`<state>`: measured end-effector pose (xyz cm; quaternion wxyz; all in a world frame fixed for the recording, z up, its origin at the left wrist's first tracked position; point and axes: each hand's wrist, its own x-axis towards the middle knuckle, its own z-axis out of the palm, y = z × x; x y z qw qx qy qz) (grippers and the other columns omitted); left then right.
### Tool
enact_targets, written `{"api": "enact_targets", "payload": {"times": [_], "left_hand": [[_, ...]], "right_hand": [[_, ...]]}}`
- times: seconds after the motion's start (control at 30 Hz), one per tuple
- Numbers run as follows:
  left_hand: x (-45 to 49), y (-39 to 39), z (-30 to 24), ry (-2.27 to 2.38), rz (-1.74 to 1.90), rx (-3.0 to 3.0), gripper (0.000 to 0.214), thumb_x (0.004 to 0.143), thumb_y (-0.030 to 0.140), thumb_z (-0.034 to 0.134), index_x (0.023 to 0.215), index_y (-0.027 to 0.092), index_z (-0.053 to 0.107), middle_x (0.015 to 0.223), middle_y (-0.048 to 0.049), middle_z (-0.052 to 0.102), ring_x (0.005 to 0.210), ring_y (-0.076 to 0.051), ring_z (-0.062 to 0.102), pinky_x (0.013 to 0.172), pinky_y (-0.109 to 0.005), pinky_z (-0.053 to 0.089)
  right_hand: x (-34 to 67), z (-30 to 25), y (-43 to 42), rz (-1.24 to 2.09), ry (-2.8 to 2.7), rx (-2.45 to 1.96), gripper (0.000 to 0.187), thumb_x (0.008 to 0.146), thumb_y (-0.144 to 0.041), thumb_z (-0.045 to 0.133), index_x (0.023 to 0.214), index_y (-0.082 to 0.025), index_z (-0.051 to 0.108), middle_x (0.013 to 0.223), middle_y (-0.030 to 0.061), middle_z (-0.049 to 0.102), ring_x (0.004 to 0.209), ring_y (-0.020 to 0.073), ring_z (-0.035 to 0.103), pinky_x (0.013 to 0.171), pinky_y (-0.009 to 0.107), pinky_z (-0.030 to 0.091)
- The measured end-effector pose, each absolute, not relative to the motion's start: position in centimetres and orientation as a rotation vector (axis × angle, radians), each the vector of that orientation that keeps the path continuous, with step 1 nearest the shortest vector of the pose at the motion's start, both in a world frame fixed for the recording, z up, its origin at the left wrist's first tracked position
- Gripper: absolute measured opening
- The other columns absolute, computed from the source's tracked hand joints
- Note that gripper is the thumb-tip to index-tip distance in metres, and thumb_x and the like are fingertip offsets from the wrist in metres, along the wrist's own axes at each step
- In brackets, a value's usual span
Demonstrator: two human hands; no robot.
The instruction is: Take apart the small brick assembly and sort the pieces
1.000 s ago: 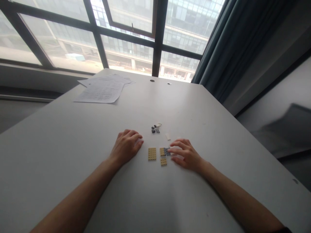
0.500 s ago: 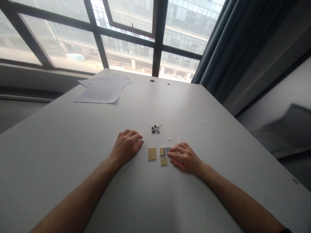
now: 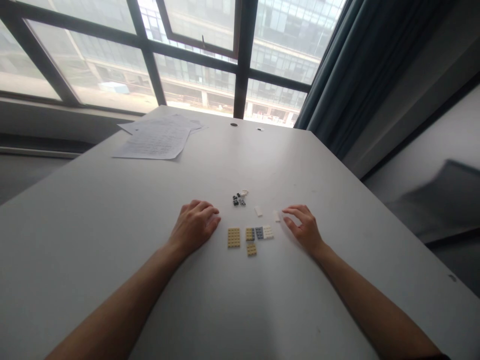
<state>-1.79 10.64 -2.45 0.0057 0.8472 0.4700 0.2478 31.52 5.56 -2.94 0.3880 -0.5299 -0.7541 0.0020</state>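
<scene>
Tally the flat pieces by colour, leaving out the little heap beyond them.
Tan plates: 3
Grey plates: 2, one showing as a narrow strip
White plate, studded: 1
White tiles: 2
Total: 8

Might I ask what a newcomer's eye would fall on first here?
Probably the bare left hand and bare right hand, on either side of a tan rectangular studded plate on the white table. Next comes the bright, dark-framed glass window beyond the table's far edge, with a dark blue-grey curtain at its right.
</scene>
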Motion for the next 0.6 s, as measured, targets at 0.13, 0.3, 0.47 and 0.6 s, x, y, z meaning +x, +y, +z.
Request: {"api": "enact_targets", "payload": {"times": [0.13,0.3,0.47,0.6], "left_hand": [[-1.7,10.7,-2.4,1.470,0.766,2.657,0.026,0.086,0.037,0.050,0.092,0.020,0.069,0.100,-0.0074,0.068,0.100,-0.026,0.054,0.088,-0.042,0.037],[-0.6,10.6,-2.0,1.479,0.815,2.621,0.024,0.086,0.035,0.052,0.095,0.019,0.068,0.103,-0.0070,0.067,0.101,-0.026,0.053,0.090,-0.042,0.037],[3.1,10.8,-0.5,1.358,0.703,2.657,0.025,0.084,0.035,0.057,0.102,0.022,0.069,0.106,-0.0060,0.066,0.102,-0.026,0.052,0.089,-0.042,0.037],[6.5,12.0,0.5,1.423,0.579,2.624,0.033,0.080,0.040,0.062,0.108,0.024,0.068,0.111,-0.0072,0.064,0.104,-0.028,0.050,0.088,-0.042,0.037]], "right_hand": [[32.2,-3.6,6.3,0.020,-1.782,-1.513,0.019,0.082,-0.025,0.058,0.097,-0.020,0.068,0.098,0.0079,0.064,0.097,0.0246,0.056,0.091,0.043,0.044],[31.8,-3.8,6.5,0.067,-1.885,-1.608,0.027,0.081,-0.026,0.059,0.106,-0.019,0.067,0.105,0.0094,0.062,0.100,0.0258,0.053,0.094,0.044,0.042],[31.5,-3.7,6.5,0.127,-1.962,-1.671,0.029,0.083,-0.028,0.059,0.110,-0.021,0.066,0.110,0.0084,0.061,0.104,0.0252,0.051,0.096,0.044,0.039],[31.4,-3.6,6.5,0.129,-2.011,-1.684,0.027,0.084,-0.030,0.059,0.110,-0.024,0.066,0.113,0.0071,0.061,0.107,0.0249,0.050,0.098,0.046,0.035]]}}
